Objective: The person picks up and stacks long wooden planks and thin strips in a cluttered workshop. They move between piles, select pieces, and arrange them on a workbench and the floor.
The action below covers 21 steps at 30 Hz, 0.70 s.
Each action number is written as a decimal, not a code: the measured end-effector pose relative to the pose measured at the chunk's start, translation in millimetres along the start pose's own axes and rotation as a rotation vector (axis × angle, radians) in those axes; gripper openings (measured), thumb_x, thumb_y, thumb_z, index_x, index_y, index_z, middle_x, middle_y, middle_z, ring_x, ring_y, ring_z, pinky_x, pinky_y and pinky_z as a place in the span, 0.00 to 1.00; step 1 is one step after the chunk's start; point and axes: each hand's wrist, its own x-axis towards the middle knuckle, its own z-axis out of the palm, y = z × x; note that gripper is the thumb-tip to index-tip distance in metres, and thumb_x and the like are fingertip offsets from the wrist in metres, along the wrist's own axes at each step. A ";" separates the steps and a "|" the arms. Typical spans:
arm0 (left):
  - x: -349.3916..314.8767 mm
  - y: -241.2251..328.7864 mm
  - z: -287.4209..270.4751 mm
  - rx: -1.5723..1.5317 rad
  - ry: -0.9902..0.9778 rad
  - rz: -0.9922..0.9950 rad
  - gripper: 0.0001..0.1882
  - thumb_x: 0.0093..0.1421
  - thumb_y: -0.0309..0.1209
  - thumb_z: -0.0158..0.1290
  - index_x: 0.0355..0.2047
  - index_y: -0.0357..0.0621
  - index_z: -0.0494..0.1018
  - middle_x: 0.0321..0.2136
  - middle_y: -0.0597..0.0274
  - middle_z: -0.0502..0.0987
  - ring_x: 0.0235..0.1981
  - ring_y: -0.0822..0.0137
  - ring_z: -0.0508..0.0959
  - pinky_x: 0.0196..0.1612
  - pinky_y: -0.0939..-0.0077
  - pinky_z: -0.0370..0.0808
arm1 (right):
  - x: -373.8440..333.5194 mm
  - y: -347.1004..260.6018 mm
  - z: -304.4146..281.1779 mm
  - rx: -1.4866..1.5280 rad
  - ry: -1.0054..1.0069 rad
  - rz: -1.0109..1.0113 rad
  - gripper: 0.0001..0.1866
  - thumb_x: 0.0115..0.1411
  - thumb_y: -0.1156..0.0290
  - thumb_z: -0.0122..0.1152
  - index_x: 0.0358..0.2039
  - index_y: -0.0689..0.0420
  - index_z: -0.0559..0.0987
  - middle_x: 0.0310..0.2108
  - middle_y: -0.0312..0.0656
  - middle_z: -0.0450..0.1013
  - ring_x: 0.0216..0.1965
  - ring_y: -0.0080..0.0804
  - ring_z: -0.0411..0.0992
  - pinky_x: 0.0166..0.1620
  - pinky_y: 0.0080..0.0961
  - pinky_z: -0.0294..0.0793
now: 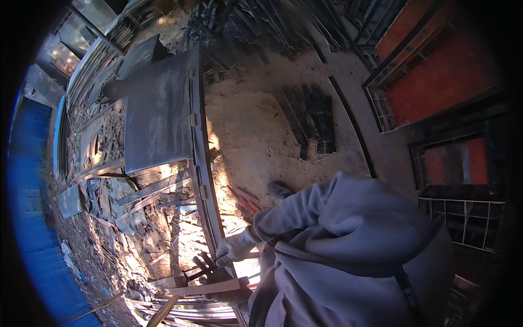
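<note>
My right hand (237, 248), in a pale work glove under a grey sleeve, is closed at the edge of a long dark metal frame (210, 212). Several short dark bars (202, 265) stick out just left of it; I cannot tell what they belong to. Below, my left hand (231, 296) is in shadow, up against a reddish-brown wooden strip (210, 286) that crosses the frame. Its fingers are mostly hidden. Farther up, a dark flat sheet panel (160, 111) lies along the frame, with hinge-like pieces on the frame's edge.
Scrap boards and broken pieces (125, 212) cover the ground left of the frame, by a blue corrugated wall (32, 201). Dark metal strips (313, 117) lie on the dirt floor ahead. Black racks with red panels (441, 76) stand at right. A shoe (279, 189) shows near my sleeve.
</note>
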 end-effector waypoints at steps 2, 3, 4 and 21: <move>37.9 -18.5 45.2 -0.197 -0.169 0.114 0.41 0.63 0.66 0.54 0.70 0.59 0.66 0.74 0.47 0.59 0.75 0.43 0.55 0.76 0.40 0.52 | -7.2 -1.7 -19.5 0.129 -0.083 0.079 0.27 0.72 0.43 0.56 0.29 0.54 0.83 0.17 0.30 0.69 0.17 0.20 0.65 0.21 0.25 0.64; 39.1 -22.1 32.8 0.172 0.213 0.100 0.41 0.62 0.65 0.56 0.69 0.57 0.67 0.70 0.48 0.65 0.70 0.45 0.62 0.72 0.40 0.59 | -10.0 -8.7 -27.1 0.203 -0.068 0.111 0.27 0.73 0.43 0.55 0.29 0.53 0.83 0.16 0.30 0.68 0.14 0.19 0.61 0.18 0.24 0.60; 42.6 -22.6 32.0 0.162 0.299 0.089 0.41 0.62 0.63 0.59 0.68 0.54 0.68 0.66 0.49 0.69 0.65 0.46 0.68 0.68 0.40 0.64 | -23.9 -41.8 -44.5 0.202 -0.093 0.166 0.28 0.73 0.40 0.53 0.33 0.54 0.83 0.16 0.30 0.67 0.14 0.20 0.61 0.17 0.24 0.60; 164.2 -56.0 20.8 0.047 1.025 0.316 0.37 0.63 0.53 0.64 0.64 0.43 0.68 0.53 0.53 0.79 0.53 0.54 0.80 0.59 0.53 0.80 | 167.1 -43.5 -364.9 -0.392 0.155 0.424 0.26 0.75 0.43 0.51 0.33 0.53 0.81 0.28 0.30 0.73 0.30 0.21 0.68 0.36 0.24 0.70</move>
